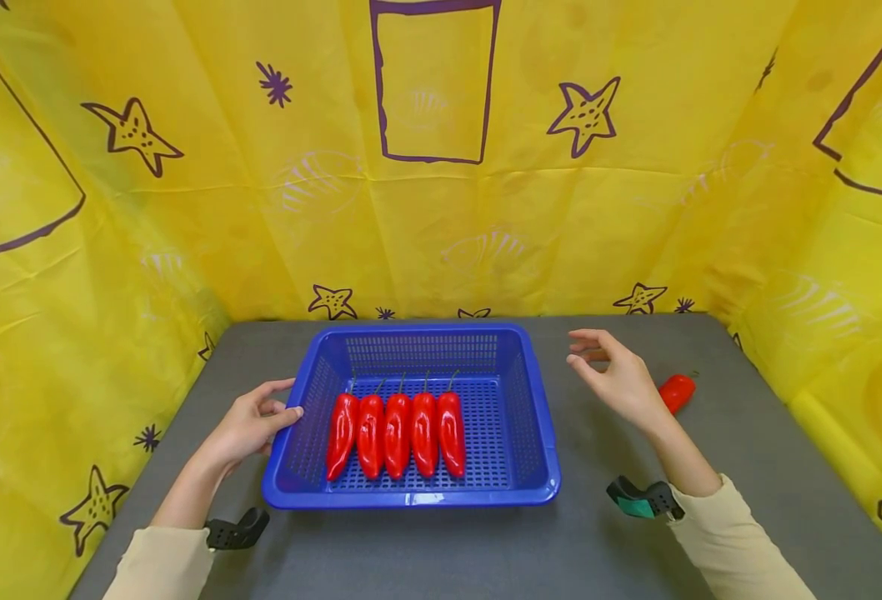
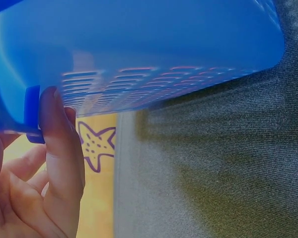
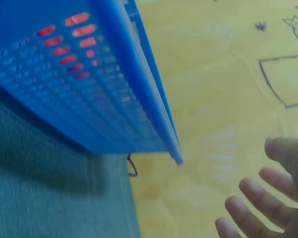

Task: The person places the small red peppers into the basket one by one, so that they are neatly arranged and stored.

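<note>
A blue plastic basket (image 1: 411,498) with slotted walls stands on the grey table. Inside it, several glossy red peppers (image 1: 398,437) lie side by side in a row, stems toward the back, on the left and middle of its floor. My left hand (image 1: 252,423) grips the basket's left rim, thumb on top; the left wrist view shows the hand (image 2: 59,158) at the rim's edge. To the right of the basket, my right hand (image 1: 617,379) is raised with fingers loosely bent and holds nothing. Another red pepper (image 1: 677,393) lies beyond that wrist, partly hidden by it.
Yellow cloth (image 1: 441,242) printed with starfish and fish surrounds the table (image 1: 441,554) at the back and both sides. Each wrist wears a black strap (image 1: 238,530). The basket's right wall (image 3: 89,99) faces the right hand, red showing through its slots.
</note>
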`<action>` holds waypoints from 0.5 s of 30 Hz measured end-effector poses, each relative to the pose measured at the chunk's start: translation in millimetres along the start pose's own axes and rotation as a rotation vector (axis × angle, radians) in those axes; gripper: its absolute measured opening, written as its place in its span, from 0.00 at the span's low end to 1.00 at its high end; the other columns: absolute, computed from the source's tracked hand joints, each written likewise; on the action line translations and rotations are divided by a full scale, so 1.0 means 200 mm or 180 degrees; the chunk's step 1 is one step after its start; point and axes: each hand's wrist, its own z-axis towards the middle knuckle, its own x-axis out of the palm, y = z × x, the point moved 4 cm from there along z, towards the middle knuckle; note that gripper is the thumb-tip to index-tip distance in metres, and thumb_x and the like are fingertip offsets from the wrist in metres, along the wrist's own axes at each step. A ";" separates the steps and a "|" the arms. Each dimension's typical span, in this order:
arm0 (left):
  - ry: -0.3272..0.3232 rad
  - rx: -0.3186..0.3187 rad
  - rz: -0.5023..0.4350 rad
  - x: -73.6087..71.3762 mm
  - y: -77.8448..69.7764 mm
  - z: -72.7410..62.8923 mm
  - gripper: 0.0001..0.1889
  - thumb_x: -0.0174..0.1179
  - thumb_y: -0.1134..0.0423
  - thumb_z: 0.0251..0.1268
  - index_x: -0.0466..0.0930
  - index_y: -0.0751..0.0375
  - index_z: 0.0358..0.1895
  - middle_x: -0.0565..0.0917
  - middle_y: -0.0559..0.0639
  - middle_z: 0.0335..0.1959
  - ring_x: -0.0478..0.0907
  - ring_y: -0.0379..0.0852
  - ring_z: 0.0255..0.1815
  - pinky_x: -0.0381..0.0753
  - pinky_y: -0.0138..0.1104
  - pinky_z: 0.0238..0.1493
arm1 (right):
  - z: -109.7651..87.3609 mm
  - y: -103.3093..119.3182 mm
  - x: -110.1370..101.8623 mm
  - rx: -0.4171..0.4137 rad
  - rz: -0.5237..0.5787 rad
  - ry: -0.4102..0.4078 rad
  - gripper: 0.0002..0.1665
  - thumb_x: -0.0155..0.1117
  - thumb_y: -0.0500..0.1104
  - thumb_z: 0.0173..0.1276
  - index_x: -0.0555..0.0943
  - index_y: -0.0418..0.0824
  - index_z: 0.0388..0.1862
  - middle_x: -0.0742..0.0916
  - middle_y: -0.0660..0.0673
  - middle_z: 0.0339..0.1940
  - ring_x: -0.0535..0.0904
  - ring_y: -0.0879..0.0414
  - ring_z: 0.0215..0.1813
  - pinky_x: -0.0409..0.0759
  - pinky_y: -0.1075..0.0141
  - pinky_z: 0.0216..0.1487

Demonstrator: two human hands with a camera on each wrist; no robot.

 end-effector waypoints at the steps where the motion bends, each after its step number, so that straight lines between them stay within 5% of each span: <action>1: 0.0000 0.0006 0.0006 0.00 0.00 0.00 0.35 0.59 0.57 0.62 0.53 0.61 0.69 0.79 0.60 0.36 0.81 0.49 0.28 0.83 0.45 0.30 | -0.01 -0.01 -0.01 0.0003 0.0000 -0.0048 0.22 0.60 0.45 0.65 0.73 0.41 0.56 0.84 0.40 0.44 0.81 0.44 0.44 0.80 0.51 0.43; 9: 0.0022 0.0022 -0.0019 0.00 0.00 0.00 0.36 0.59 0.57 0.62 0.52 0.61 0.69 0.79 0.60 0.37 0.81 0.49 0.28 0.83 0.45 0.30 | -0.05 -0.11 -0.13 0.0216 -0.0098 -0.0357 0.24 0.57 0.48 0.67 0.71 0.41 0.59 0.82 0.41 0.47 0.79 0.46 0.47 0.74 0.81 0.39; 15: 0.0011 0.0011 0.0010 0.00 0.00 0.00 0.36 0.59 0.57 0.62 0.52 0.61 0.70 0.79 0.60 0.37 0.81 0.49 0.28 0.83 0.45 0.31 | -0.09 -0.19 -0.20 0.0500 -0.0155 -0.0586 0.26 0.56 0.52 0.67 0.70 0.44 0.61 0.81 0.42 0.51 0.73 0.71 0.44 0.72 0.79 0.41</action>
